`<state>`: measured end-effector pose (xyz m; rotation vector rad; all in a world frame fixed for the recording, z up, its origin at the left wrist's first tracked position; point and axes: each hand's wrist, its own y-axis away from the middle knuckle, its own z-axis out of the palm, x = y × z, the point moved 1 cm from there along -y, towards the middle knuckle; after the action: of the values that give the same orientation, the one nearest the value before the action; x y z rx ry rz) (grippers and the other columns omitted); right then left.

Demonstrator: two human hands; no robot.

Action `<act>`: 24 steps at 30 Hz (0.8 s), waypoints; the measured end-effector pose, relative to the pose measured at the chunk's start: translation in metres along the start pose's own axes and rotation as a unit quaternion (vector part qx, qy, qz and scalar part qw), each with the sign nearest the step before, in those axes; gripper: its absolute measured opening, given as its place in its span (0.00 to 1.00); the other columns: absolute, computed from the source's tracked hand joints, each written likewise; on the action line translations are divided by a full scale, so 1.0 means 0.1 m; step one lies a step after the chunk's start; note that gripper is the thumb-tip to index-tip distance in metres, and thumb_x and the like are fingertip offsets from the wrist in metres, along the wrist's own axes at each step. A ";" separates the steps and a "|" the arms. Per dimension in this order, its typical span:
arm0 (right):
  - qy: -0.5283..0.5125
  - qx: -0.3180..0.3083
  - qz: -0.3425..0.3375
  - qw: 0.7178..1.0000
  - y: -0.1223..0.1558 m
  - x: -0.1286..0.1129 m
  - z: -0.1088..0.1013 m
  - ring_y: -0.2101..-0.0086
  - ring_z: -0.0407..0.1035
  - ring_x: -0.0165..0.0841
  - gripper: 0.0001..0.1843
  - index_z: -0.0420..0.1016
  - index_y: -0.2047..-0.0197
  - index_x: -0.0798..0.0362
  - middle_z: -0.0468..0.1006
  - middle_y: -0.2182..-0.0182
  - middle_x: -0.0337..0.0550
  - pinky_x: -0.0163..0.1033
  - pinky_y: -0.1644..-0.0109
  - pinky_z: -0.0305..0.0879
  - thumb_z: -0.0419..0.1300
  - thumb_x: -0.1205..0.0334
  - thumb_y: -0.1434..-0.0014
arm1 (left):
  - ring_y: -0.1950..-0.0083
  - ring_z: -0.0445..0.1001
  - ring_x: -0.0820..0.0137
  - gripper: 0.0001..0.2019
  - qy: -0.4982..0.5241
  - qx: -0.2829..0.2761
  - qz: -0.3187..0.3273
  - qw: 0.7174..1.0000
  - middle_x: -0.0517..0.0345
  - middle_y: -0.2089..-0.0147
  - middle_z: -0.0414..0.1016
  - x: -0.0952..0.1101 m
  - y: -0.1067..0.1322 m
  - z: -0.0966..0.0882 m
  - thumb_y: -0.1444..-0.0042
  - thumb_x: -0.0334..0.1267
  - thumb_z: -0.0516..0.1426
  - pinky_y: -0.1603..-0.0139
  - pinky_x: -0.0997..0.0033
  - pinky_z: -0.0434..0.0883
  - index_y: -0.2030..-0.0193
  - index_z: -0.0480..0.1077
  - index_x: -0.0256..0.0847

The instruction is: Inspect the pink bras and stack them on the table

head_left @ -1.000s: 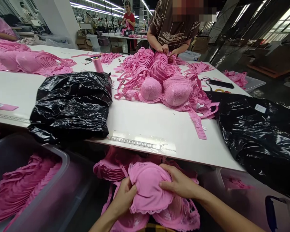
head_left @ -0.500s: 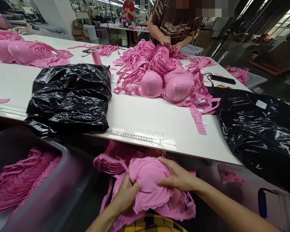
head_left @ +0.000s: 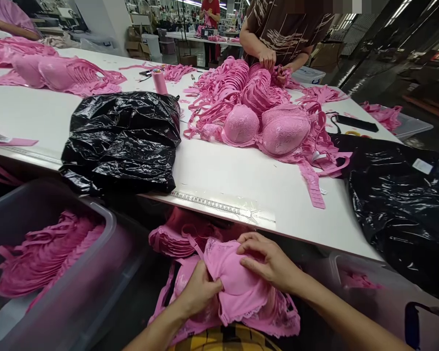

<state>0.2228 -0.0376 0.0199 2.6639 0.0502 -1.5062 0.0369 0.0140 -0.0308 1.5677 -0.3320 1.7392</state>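
While you look down past the desk edge, both of your hands meet on a pink bra (head_left: 237,285) at 6 o'clock, low in the view and just in front of the desk. Your left hand (head_left: 199,292) comes in from 7 o'clock, its grip pinched shut on the near left edge of the cup. Your right hand (head_left: 269,263) comes in from 4 o'clock and lies over the top of the cup, its grip curled narrow on the fabric. Lace trim hangs under the cup, and a yellow checked cloth (head_left: 227,341) shows below it at the bottom edge.

Just beyond your hands, at 11 o'clock from the bra, a stack of pink cups (head_left: 170,239) sits under the overhang of the desk. At 9 o'clock a grey bin (head_left: 106,219) holds pink pieces (head_left: 47,248). At 3 o'clock stands a clear bin (head_left: 351,263).

On the white desk (head_left: 241,178), a measuring tape (head_left: 212,204) is stuck flat along the near edge at 12 o'clock. Behind it, at 10 o'clock, lies a crumpled black bag (head_left: 124,141). A second black bag (head_left: 406,204) drapes over the desk at 2 o'clock.

Farther off, at 1 o'clock, a heap of pink bras (head_left: 267,126) covers the middle of the desk. A pink spool (head_left: 160,82) stands upright at 11 o'clock, just behind the first bag. At the far edge a co-worker's hands (head_left: 268,59) touch the back of the heap.
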 end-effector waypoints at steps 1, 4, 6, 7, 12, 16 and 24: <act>0.008 -0.008 -0.002 1.000 -0.01 -0.02 0.01 0.57 0.66 0.34 0.04 0.71 0.66 0.51 0.69 0.59 0.44 0.40 0.52 0.62 0.58 0.70 0.45 | 0.49 0.71 0.55 0.25 -0.002 -0.010 -0.002 1.000 0.47 0.51 0.74 -0.01 0.00 0.01 0.59 0.41 0.65 0.47 0.57 0.68 0.52 0.71 0.36; 0.037 -0.021 -0.029 0.999 -0.01 -0.07 0.04 0.61 0.66 0.31 0.08 0.66 0.71 0.52 0.68 0.63 0.42 0.37 0.56 0.63 0.56 0.75 0.46 | 0.49 0.71 0.54 0.29 -0.030 -0.025 -0.016 0.999 0.47 0.51 0.74 0.00 0.02 0.00 0.61 0.45 0.66 0.46 0.56 0.67 0.51 0.70 0.36; 0.056 -0.011 -0.058 0.997 0.00 -0.10 0.06 0.64 0.65 0.30 0.10 0.65 0.71 0.52 0.68 0.65 0.41 0.36 0.60 0.64 0.54 0.77 0.46 | 0.47 0.70 0.54 0.31 -0.051 -0.039 -0.026 0.998 0.46 0.49 0.74 0.02 0.03 -0.04 0.62 0.46 0.66 0.45 0.55 0.66 0.49 0.69 0.37; 0.064 -0.002 -0.072 0.995 0.01 -0.10 0.07 0.65 0.65 0.30 0.09 0.65 0.70 0.52 0.68 0.66 0.41 0.35 0.61 0.64 0.53 0.76 0.45 | 0.46 0.69 0.53 0.33 -0.060 -0.046 -0.026 0.997 0.46 0.49 0.73 0.03 0.04 -0.05 0.62 0.46 0.66 0.44 0.55 0.66 0.48 0.68 0.37; 0.130 0.060 -0.146 0.979 0.06 -0.05 0.07 0.60 0.66 0.34 0.07 0.71 0.62 0.52 0.69 0.61 0.46 0.39 0.59 0.67 0.54 0.71 0.41 | 0.43 0.67 0.53 0.34 -0.059 -0.008 -0.003 0.998 0.44 0.49 0.73 0.04 0.04 -0.12 0.62 0.46 0.66 0.42 0.54 0.64 0.46 0.66 0.37; 0.154 0.103 -0.175 0.967 0.08 -0.02 0.11 0.58 0.65 0.37 0.07 0.71 0.63 0.52 0.69 0.60 0.47 0.43 0.58 0.68 0.54 0.71 0.40 | 0.44 0.67 0.54 0.34 -0.057 0.006 -0.001 0.998 0.44 0.48 0.73 0.00 0.04 -0.14 0.62 0.44 0.66 0.42 0.55 0.64 0.45 0.65 0.37; 0.113 0.131 -0.206 0.963 0.13 -0.14 0.18 0.59 0.65 0.36 0.09 0.66 0.65 0.53 0.69 0.64 0.47 0.44 0.57 0.67 0.50 0.76 0.42 | 0.49 0.71 0.55 0.26 -0.056 0.145 -0.007 0.988 0.48 0.54 0.75 -0.12 0.03 -0.17 0.65 0.33 0.63 0.45 0.55 0.67 0.54 0.70 0.37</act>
<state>0.2016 -0.0516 0.0233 3.1851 0.4811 -1.3711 0.0219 0.0186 -0.0449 1.8758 -0.1240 1.7507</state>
